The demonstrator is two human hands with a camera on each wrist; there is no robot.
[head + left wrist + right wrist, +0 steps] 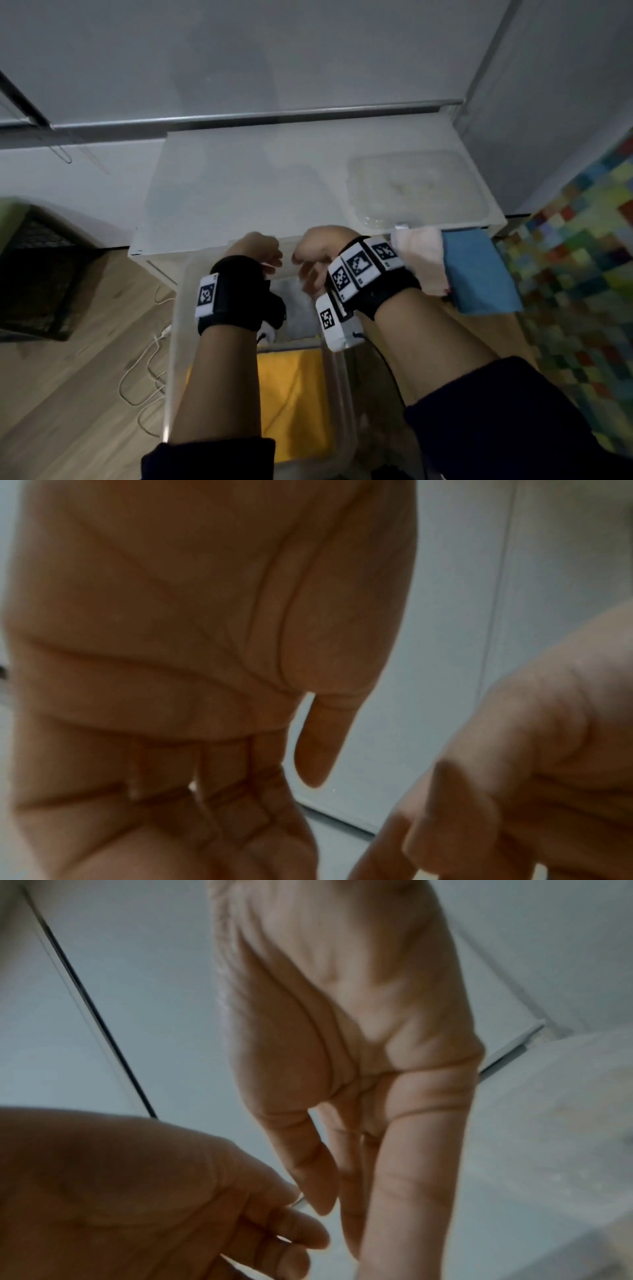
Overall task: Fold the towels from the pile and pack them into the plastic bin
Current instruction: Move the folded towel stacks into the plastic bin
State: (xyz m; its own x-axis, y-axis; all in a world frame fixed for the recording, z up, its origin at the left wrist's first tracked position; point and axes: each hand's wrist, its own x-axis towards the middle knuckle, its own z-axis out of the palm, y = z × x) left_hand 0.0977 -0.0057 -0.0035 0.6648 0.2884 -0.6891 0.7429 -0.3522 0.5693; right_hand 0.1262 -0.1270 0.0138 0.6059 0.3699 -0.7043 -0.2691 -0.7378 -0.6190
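Note:
Both hands hover close together over the far end of a clear plastic bin (174,342) on the floor. My left hand (262,253) has loosely curled fingers and holds nothing; its palm (171,642) fills the left wrist view. My right hand (317,255) is empty too, its fingers (411,1164) nearly straight and pointing down. Inside the bin lie a folded yellow towel (291,394) and, beyond it, a pale grey towel (298,308). A pink towel (424,262) and a blue towel (479,274) hang over the table's front right edge, just right of my right wrist.
The white table (239,188) stands behind the bin, with a clear plastic lid or tray (418,188) at its back right. A black mesh basket (34,281) sits on the floor at left, a white cable (144,370) beside the bin, a multicoloured mat (582,274) at right.

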